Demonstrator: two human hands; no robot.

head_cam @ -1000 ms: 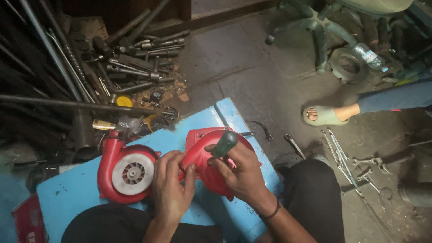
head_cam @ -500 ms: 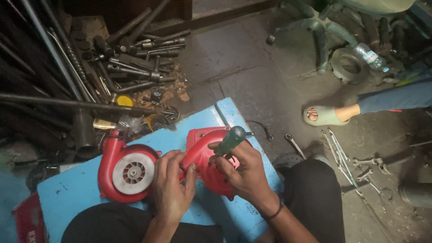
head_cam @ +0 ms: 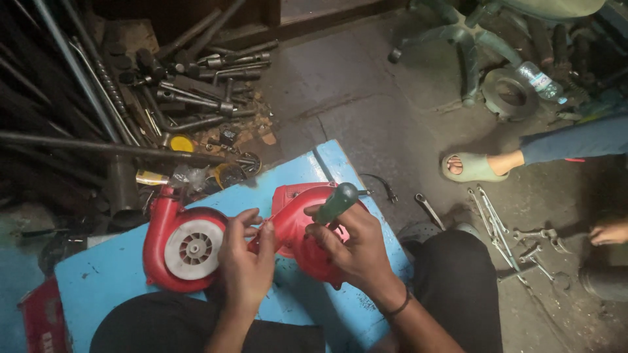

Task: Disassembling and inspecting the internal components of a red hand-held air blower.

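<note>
On a blue board (head_cam: 118,274) across my lap lie two halves of a red blower housing. The left half (head_cam: 180,245) shows a white fan wheel. My left hand (head_cam: 245,261) pinches the edge of the right red half (head_cam: 297,229). A screwdriver with a green handle (head_cam: 337,202) stands tilted over that half, and my right hand (head_cam: 353,245) is closed around it, tip hidden by the hand.
A heap of dark metal rods, pipes and tools (head_cam: 163,85) lies beyond the board. Wrenches (head_cam: 504,229) are scattered on the concrete floor to the right. Another person's sandalled foot (head_cam: 474,167) and hand (head_cam: 608,232) are at the right. A green chair base (head_cam: 471,39) stands behind.
The screwdriver handle has tilted and shifted slightly right as my right hand turned it. My left hand stays on the red housing.
</note>
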